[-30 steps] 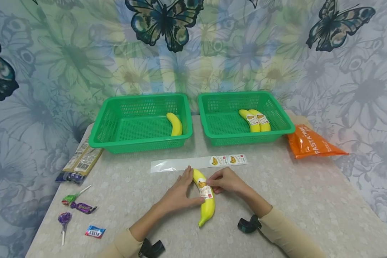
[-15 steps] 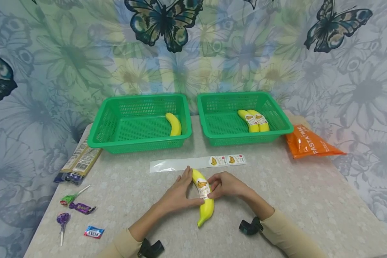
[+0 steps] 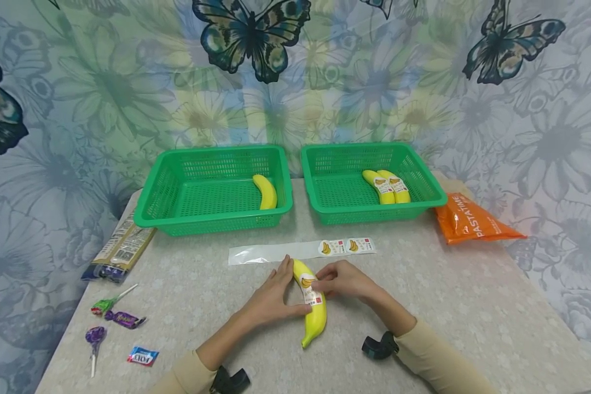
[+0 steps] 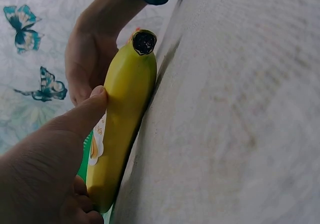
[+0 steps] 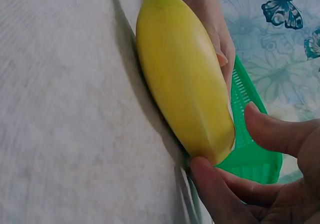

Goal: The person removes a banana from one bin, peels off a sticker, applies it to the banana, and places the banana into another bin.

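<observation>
A yellow banana (image 3: pixel 316 323) lies on the table before me, its stem end toward me, with a white printed sticker (image 3: pixel 312 296) along its upper face. My left hand (image 3: pixel 272 298) holds it from the left, thumb on its upper face and fingers at its far end. In the left wrist view the thumb of the left hand (image 4: pixel 47 154) rests by the sticker's edge. From the right, my right hand (image 3: pixel 345 280) reaches over with its thumb above the sticker. The right wrist view shows the index finger of the right hand (image 5: pixel 280 169) touching the banana's far end, thumb raised.
Behind lies a backing strip (image 3: pixel 271 253) bearing two stickers. One plain banana (image 3: pixel 266 192) is in the left green basket (image 3: pixel 212 221); two stickered bananas sit in the right green basket (image 3: pixel 379 214). An orange bag (image 3: pixel 477 220), a pasta pack (image 3: pixel 120 249) and several sweets (image 3: pixel 143 355) flank them.
The right thumb and fingertips move down along the sticker, then back up toward its middle and over its face. The left hand and the banana stay in place.
</observation>
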The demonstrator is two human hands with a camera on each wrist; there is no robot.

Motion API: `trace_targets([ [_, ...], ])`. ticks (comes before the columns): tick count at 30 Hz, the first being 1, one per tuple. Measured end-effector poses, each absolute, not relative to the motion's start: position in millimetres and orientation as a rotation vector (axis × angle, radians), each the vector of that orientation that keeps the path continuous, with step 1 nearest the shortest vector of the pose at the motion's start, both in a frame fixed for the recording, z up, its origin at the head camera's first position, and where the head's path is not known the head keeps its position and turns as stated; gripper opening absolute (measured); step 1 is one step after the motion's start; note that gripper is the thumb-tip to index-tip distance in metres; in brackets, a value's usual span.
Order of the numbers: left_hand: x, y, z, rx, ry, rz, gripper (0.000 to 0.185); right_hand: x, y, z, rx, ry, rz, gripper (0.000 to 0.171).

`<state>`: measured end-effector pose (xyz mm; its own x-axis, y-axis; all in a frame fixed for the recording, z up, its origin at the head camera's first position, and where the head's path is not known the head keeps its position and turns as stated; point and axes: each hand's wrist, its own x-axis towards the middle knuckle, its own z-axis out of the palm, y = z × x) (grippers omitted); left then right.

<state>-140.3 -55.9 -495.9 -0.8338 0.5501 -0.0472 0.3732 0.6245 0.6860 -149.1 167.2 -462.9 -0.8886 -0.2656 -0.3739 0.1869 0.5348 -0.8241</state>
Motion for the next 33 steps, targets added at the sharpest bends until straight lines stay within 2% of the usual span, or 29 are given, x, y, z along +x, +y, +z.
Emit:
trace_targets([
  [8,-139.0,-55.7,-498.5,0.728,2.599,1.014,0.115,-147.2,158.0,-464.8,0.072,2.377,-1.312,0.038],
  [26,-139.6,-54.9,-501.9,0.704,2.612,1.004,0.116,-148.8,161.6,-468.5,0.068,2.344,-1.375,0.041],
  [33,-140.8,-55.1,-496.1,0.661,2.609,1.076,0.111,-149.4,164.8,-468.7,0.079,2.339,-1.388,0.036],
])
